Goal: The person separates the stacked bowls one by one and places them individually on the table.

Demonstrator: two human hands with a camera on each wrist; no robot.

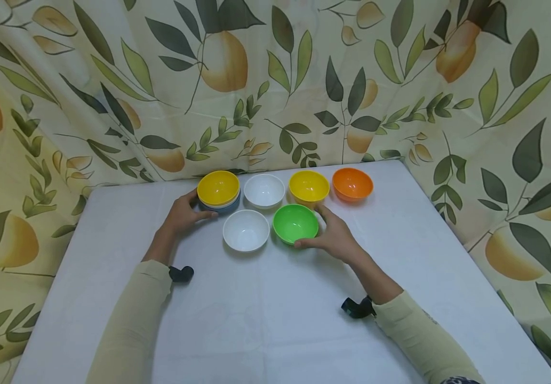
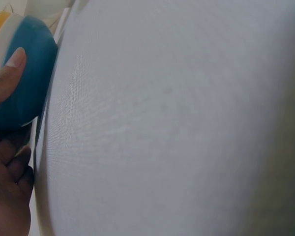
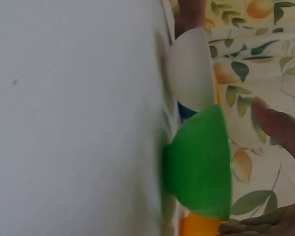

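Observation:
At the left end of the back row, a yellow bowl (image 1: 218,188) sits nested in a white one, with a blue bowl (image 2: 32,69) at the bottom. My left hand (image 1: 182,214) grips this stack, thumb against the blue bowl's side and fingers round its far side. In the front row stands a green bowl (image 1: 295,224), upright on the table. Spread around its right side is my right hand (image 1: 335,234). In the right wrist view that thumb (image 3: 280,125) stands apart from the green bowl, while the fingertips are right at its rim.
A white bowl (image 1: 246,230) stands left of the green one. Behind them are another white bowl (image 1: 264,191), a yellow bowl (image 1: 309,185) and an orange bowl (image 1: 352,184). A white cloth covers the table (image 1: 256,320); a fruit-patterned curtain (image 1: 294,128) hangs behind it.

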